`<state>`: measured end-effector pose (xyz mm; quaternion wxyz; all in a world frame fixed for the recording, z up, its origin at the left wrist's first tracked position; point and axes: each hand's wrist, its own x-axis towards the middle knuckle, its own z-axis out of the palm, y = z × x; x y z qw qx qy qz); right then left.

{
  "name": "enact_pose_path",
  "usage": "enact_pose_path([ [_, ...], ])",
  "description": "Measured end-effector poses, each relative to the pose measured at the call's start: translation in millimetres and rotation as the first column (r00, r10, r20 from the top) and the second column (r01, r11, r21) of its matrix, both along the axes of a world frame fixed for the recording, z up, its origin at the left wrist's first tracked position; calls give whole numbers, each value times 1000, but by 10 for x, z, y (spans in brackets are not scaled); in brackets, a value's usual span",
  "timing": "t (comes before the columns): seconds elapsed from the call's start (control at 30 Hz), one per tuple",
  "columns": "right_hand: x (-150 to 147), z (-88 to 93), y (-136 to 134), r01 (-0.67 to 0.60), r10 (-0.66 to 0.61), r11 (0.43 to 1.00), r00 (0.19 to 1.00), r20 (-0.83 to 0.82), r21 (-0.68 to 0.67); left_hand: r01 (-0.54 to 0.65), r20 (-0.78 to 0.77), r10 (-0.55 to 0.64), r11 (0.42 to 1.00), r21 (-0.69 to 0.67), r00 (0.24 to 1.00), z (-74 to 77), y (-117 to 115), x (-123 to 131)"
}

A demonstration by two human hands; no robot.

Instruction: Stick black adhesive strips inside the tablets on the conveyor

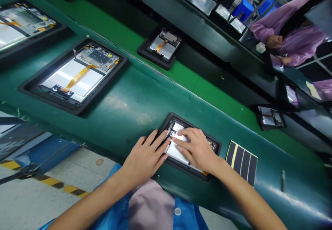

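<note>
An opened tablet (178, 153) with a white battery area lies face down in a black tray (202, 176) on the green bench in front of me. My left hand (147, 155) rests over the tray's left end, its fingers stretched out and spread, with fingertips on the tablet's edge. My right hand (195, 147) is over the middle of the tablet, fingers bent but apart. Its fingertips touch the tablet near the left hand's fingertips. The right hand hides much of the circuit board. Beside the tray lies a sheet of black adhesive strips (242, 162).
Another opened tablet (77, 72) in a black tray stands to the left, with a further tablet (24, 24) beyond it. A green conveyor belt (204, 88) runs behind, carrying a tablet in a tray (160, 48). Across it sits a person in a pink sleeve (306, 36).
</note>
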<state>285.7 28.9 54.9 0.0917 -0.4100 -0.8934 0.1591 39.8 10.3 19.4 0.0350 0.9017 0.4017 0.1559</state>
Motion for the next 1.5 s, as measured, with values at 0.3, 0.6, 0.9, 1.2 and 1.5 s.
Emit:
enact_pose_path([
  [0.3, -244, -14, 319, 229, -222, 962, 973, 61, -151, -10, -13, 10, 1000, -12, 1000, -33, -10, 5],
  [0.6, -342, 129, 480, 254, -212, 936, 960, 184, -244, -11, 9, 11, 999, -36, 1000, -13, -7, 10],
  [0.9, -291, 116, 496, 147, -110, 970, 976, 188, -194, -4, 7, 5, 999, -42, 1000, -39, -6, 19],
  [1.2, -364, 152, 384, 43, -43, 999, 997, 63, -2, 21, 183, -23, 1000, 11, 983, -61, -306, 13],
  [1.5, -1193, 17, 452, -127, 131, 989, 989, 64, -73, 137, 284, -137, 990, 20, 949, -209, -533, 15],
])
